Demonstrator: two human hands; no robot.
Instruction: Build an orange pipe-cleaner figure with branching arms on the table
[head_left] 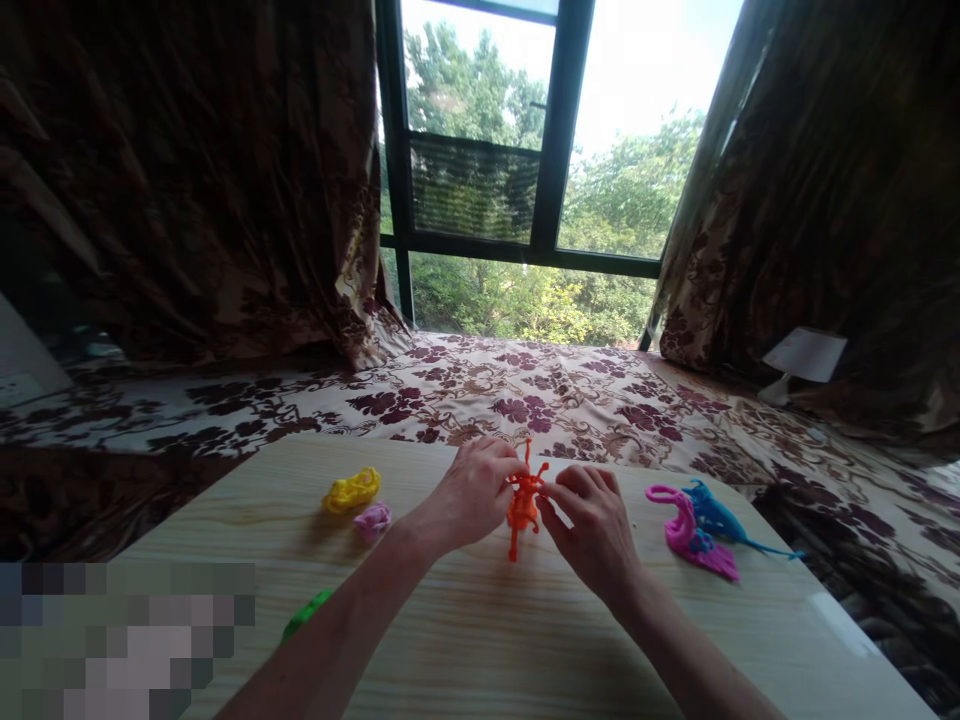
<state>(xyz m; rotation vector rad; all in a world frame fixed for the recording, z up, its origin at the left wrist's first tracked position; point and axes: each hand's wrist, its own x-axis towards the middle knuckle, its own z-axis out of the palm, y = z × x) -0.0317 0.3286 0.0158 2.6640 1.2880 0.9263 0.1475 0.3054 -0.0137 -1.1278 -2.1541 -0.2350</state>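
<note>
An orange clay figure (523, 508) with several thin limbs lies near the far middle of the table, between my hands. My left hand (486, 492) reaches in from the left, its fingers closed in a pinch at the figure's upper left side. From the right, my right hand (589, 525) pinches at the figure's right side with thumb and forefinger. The fingertips of both hands touch the orange clay. Which small part each one grips is too small to make out.
Yellow clay (352, 490), a pink lump (373, 521) and green clay (306, 615) lie left on the wooden table (465, 650). A magenta curved clay shape (686, 535) and a blue one (716, 515) lie right. Beyond are a flowered window-seat cover (517, 385) and a white lamp (806, 355).
</note>
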